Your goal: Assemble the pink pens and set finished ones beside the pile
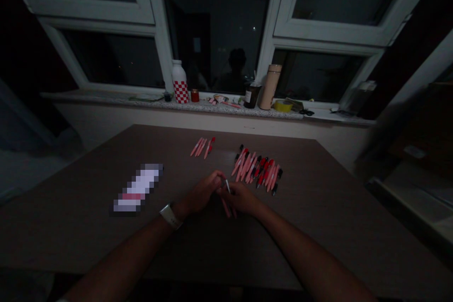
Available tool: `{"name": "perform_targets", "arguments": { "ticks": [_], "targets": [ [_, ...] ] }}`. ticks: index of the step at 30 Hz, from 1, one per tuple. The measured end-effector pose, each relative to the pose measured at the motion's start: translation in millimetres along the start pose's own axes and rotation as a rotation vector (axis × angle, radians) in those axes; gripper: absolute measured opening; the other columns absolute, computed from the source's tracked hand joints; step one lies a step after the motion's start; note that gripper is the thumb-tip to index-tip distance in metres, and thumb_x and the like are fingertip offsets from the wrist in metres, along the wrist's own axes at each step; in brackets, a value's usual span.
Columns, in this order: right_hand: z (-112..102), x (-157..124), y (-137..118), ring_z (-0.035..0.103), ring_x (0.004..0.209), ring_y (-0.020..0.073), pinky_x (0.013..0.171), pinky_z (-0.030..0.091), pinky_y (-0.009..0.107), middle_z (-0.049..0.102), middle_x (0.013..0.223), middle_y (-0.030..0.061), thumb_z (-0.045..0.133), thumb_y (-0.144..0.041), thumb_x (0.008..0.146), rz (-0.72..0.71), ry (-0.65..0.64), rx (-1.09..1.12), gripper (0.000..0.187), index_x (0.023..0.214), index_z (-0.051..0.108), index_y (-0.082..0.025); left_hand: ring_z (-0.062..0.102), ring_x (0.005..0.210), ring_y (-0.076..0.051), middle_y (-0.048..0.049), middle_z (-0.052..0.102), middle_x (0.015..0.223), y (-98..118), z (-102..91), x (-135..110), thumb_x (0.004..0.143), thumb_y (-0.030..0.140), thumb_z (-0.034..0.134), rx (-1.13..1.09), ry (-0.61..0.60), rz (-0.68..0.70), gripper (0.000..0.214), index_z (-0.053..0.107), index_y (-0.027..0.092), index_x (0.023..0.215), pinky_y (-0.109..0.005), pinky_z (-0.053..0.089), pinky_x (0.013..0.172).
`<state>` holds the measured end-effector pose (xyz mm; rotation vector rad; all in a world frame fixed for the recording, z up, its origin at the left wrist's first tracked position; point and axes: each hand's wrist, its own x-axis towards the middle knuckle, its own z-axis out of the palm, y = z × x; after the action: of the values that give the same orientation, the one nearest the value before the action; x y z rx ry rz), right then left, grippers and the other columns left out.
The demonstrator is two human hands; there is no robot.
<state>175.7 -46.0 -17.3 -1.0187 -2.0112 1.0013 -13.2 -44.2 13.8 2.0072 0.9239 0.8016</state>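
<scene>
Over the middle of the table, my left hand (205, 192) and my right hand (243, 197) meet with fingers closed. A slim white stick-like piece (227, 186) pokes up from my right fingers, possibly part of a pen. The fingertips of my left hand curl in beside it; what they pinch is hidden. Pink pens (225, 208) show just below my hands, partly covered by them. To the right lies a cluster of pink pens (247, 166) with red and black pieces among them. A smaller group of pink pens (198, 146), with red pieces, lies farther back on the left.
A blurred-out bright flat object (139, 188) lies on the brown table (88, 226) at left. Along the windowsill (148, 100) stand a checkered white bottle (180, 82), a small jar (194, 95), a dark cup (252, 96), a beige flask (271, 87) and yellow tape (283, 105).
</scene>
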Motion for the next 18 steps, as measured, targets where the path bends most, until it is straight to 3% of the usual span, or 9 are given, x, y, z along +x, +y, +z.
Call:
{"name": "perform_targets", "arguments": {
  "ticks": [12, 18],
  "targets": [
    [1.8, -0.3, 4.8, 0.048, 0.043, 0.0093, 0.042, 0.032, 0.018, 0.051, 0.052, -0.0045, 0.051, -0.049, 0.092, 0.049, -0.043, 0.062, 0.039, 0.067, 0.055, -0.019, 0.062, 0.091, -0.020, -0.0046, 0.066, 0.099, 13.5, -2.5, -4.9, 0.103, 0.044, 0.031, 0.126, -0.082, 0.054, 0.032, 0.044, 0.021, 0.121, -0.033, 0.047, 0.083],
    [1.4, 0.1, 4.4, 0.053, 0.046, 0.0096, 0.044, 0.037, 0.017, 0.059, 0.055, -0.0031, 0.053, -0.038, 0.091, 0.047, -0.059, 0.067, 0.029, 0.074, 0.063, -0.017, 0.064, 0.100, -0.023, -0.0090, 0.066, 0.112, 13.5, -3.1, -8.2, 0.101, 0.046, 0.036, 0.226, -0.124, 0.116, 0.045, 0.033, 0.019, 0.137, -0.036, 0.048, 0.088]
  ]
}}
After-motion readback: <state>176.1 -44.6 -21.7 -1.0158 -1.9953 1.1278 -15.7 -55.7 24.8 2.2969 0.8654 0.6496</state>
